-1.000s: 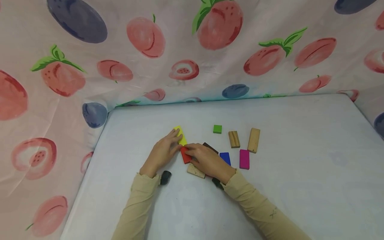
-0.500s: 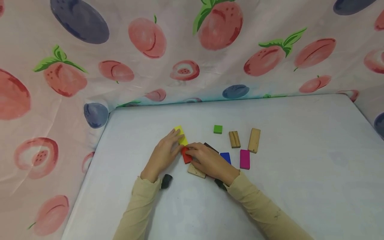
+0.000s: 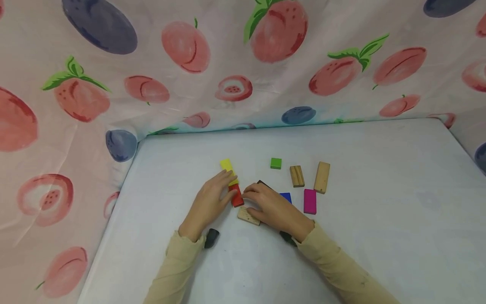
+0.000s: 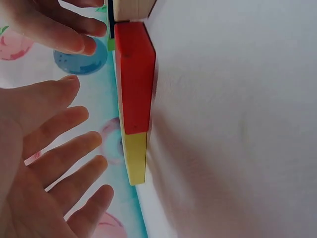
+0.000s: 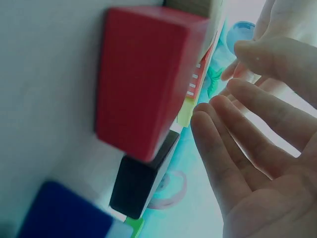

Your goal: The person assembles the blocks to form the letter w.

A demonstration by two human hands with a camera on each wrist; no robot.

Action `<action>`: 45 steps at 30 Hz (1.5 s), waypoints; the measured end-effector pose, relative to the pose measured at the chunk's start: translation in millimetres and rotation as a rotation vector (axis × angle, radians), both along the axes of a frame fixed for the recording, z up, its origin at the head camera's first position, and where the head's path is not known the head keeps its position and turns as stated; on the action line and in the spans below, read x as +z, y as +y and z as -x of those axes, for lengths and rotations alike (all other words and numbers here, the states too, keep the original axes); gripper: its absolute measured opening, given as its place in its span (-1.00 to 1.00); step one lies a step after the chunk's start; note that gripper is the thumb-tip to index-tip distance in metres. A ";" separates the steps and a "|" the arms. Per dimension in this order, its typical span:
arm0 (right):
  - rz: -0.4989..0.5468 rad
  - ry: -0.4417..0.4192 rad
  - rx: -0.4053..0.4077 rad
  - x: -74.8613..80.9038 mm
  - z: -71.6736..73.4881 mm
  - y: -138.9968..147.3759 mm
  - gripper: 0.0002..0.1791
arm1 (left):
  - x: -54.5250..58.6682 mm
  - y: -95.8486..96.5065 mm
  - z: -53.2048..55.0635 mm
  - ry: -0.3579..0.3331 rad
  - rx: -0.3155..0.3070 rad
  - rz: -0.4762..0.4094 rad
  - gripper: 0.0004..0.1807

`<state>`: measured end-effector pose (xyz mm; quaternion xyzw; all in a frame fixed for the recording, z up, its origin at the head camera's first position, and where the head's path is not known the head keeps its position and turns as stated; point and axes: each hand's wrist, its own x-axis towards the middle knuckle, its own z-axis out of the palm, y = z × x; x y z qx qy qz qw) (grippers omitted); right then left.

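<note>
A yellow block (image 3: 225, 164) and a red block (image 3: 237, 196) lie end to end in a slanted line on the white table. My left hand (image 3: 206, 200) hovers beside them at the left, its fingers overlapping both in the head view. Its fingers (image 4: 74, 166) are spread and hold nothing in the left wrist view. Just right of the red block is my right hand (image 3: 277, 207), fingers relaxed, over a pale wooden block (image 3: 247, 216) and a dark block (image 3: 263, 183). A second red block (image 5: 143, 79), hidden from the head view, lies beneath this hand.
Right of the hands lie a blue block (image 3: 286, 197), a magenta block (image 3: 309, 201), a green block (image 3: 276, 163), a grooved wooden block (image 3: 297, 176) and a long wooden block (image 3: 322, 177). Fruit-print cloth (image 3: 228, 55) rises behind the table.
My right hand has drawn back to the right from the red block, uncovering more of it. My left hand has shifted slightly toward me, showing more of the yellow block.
</note>
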<state>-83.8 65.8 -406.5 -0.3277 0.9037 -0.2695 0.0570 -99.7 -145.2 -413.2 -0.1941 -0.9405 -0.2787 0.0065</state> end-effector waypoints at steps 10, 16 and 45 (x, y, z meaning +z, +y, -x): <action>-0.014 -0.006 0.001 0.4 -8.1 10.0 -0.60 | -3.7 2.1 -11.1 -0.016 -0.011 0.044 -0.51; -0.026 -0.033 0.002 -0.4 -11.0 13.0 -0.60 | -7.9 1.8 -14.1 -0.004 -0.024 0.077 -0.48; -0.095 -0.041 0.021 0.1 -18.0 41.5 -0.68 | -13.3 2.2 -16.7 0.021 -0.018 0.116 -0.44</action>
